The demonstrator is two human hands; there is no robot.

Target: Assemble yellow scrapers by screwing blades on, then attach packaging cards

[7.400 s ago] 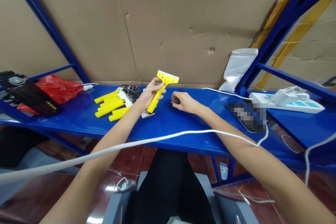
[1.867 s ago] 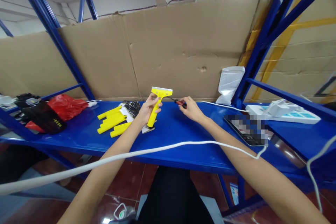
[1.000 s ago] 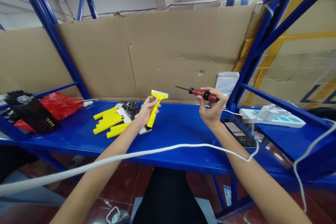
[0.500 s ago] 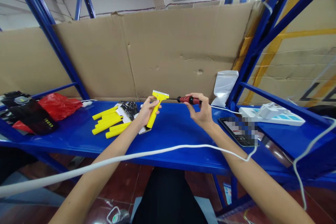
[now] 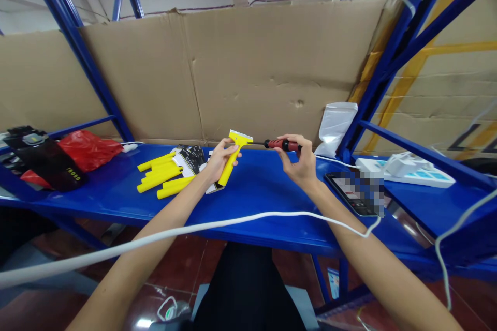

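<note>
My left hand (image 5: 222, 159) is closed around a yellow scraper (image 5: 230, 165), held tilted with its wide metal-edged head up. In my right hand (image 5: 302, 161) is a red and black screwdriver (image 5: 280, 144), gripped by the handle and lying level. Its thin dark shaft points left and reaches the right end of the scraper's head; whether the tip touches a screw is too small to tell. Left of my left hand, several yellow scraper handles (image 5: 159, 175) lie on the blue shelf (image 5: 264, 191), with black and white printed cards (image 5: 189, 159) at their far ends.
A black bottle (image 5: 52, 163) and a red plastic bag (image 5: 91, 150) are at the left. To the right lie a phone (image 5: 349, 194), a white power strip (image 5: 407, 171) and a white pouch (image 5: 337, 126). A white cable (image 5: 248, 218) crosses in front of my forearms. Cardboard (image 5: 272, 72) stands behind.
The view has shifted slightly. The screwdriver's shaft now shows plainly between its handle and the scraper's head. Both hands keep their grips.
</note>
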